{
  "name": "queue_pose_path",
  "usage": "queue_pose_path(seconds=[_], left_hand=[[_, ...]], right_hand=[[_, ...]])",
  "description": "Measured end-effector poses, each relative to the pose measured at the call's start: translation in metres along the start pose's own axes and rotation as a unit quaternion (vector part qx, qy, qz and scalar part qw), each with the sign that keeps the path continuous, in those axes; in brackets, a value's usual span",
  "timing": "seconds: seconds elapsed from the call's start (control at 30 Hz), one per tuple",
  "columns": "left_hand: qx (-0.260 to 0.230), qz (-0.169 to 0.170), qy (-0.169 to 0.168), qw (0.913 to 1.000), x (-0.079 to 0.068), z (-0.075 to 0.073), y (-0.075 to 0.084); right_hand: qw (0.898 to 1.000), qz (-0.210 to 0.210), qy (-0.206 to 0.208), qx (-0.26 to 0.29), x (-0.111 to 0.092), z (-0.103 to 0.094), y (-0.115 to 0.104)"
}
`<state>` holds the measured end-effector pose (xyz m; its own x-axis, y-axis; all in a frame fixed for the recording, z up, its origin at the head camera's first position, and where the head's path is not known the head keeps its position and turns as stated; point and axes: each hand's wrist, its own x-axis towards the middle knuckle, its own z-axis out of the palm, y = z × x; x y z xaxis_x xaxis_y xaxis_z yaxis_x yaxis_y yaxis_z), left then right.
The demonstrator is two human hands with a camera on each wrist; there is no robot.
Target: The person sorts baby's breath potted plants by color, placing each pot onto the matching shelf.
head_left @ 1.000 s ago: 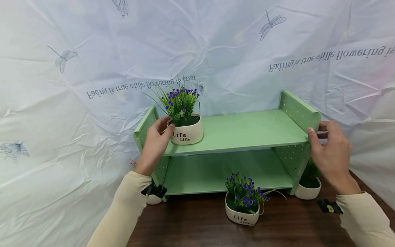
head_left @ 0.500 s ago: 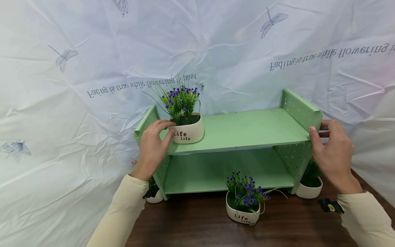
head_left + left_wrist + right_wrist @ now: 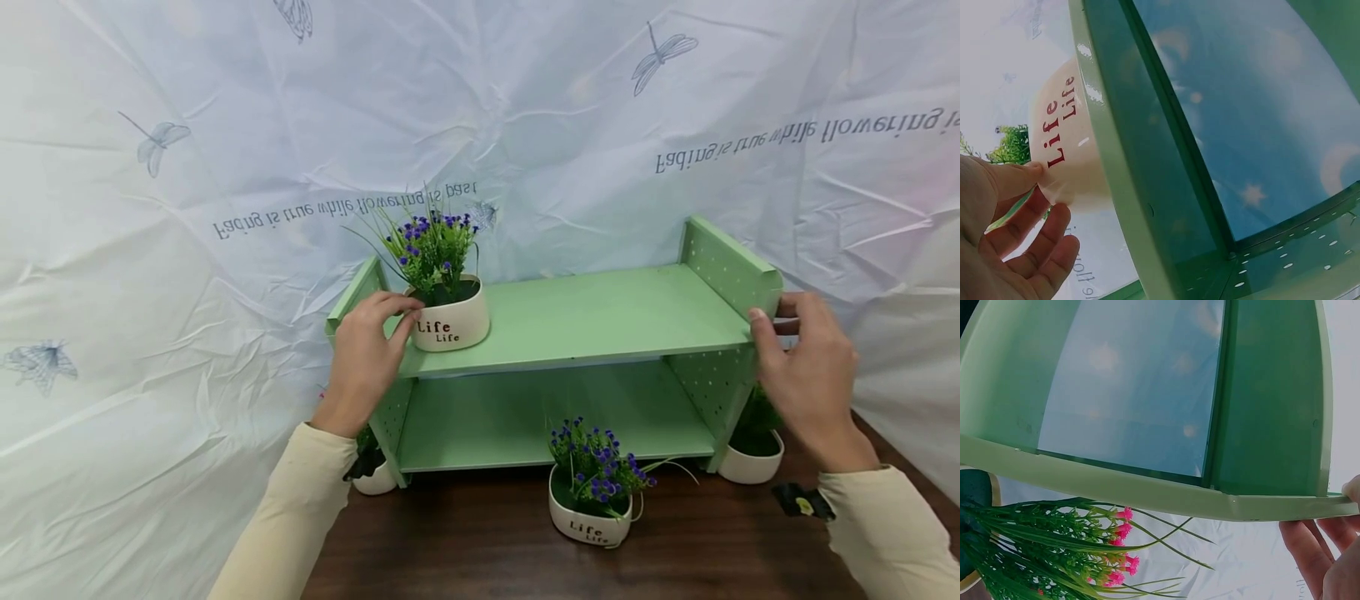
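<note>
A white pot lettered "Life Life", planted with purple flowers, stands upright at the left end of the green shelf's top board. My left hand pinches its left rim; in the left wrist view the thumb lies on the pot's front and other fingers curl beside it. At the opposite end, my right hand grips the front edge of the shelf's right side panel. The right wrist view catches only part of this hand, at the panel's end.
Another white pot with purple flowers stands on the dark wooden table before the shelf. Potted plants flank the shelf: one at right with pink blooms, one at left partly hidden. Printed cloth hangs behind.
My left hand has shifted its hold at the rim, and the pot has slid slightly left along the board. The right hand keeps its hold on the panel.
</note>
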<state>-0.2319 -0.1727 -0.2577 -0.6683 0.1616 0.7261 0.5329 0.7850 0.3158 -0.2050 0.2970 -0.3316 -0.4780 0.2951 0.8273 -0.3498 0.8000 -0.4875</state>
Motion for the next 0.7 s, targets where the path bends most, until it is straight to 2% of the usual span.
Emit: queue_pose_path(seconds=[0.5,0.7], left_hand=[[0.007,-0.001,0.013,0.9999,-0.002,0.004,0.002],[-0.016,0.015,0.043,0.9988,-0.011,-0.003,0.005]], right_hand=[[1.0,0.0,0.003,-0.002,0.001,0.001,0.001],[1.0,0.003,0.001,-0.001,0.001,0.0,0.001]])
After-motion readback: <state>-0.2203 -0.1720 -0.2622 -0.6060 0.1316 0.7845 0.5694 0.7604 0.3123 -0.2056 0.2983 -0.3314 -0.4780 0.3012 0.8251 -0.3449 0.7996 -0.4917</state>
